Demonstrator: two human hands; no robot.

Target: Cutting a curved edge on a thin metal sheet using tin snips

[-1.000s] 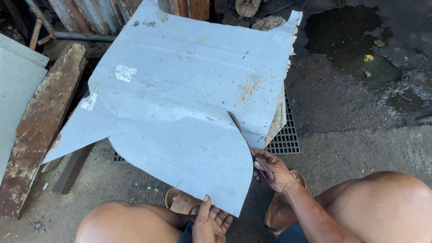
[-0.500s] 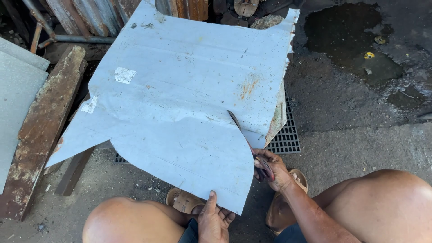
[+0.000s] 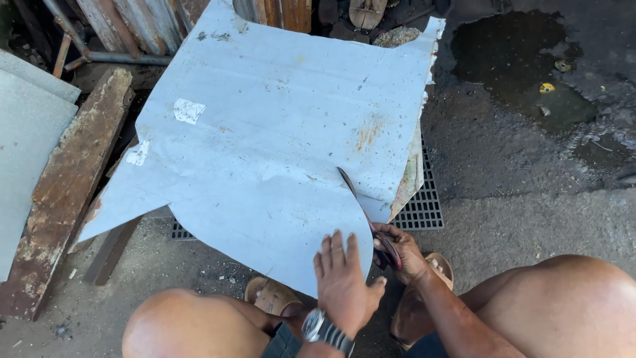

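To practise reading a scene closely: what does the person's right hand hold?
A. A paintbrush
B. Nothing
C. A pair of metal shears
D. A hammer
C: the right hand grips the shears, whose blades bite into the grey metal sheet.

Rough grey ground (image 3: 530, 219) with sand and dirt. On it, a dark puddle (image 3: 517, 59) up top, a black metal grate (image 3: 417, 205) in the middle, a rusty wooden plank (image 3: 66, 192) lying on the left, a flat grey board (image 3: 23, 146) beside that, and two sandals (image 3: 268, 295) near the bottom.
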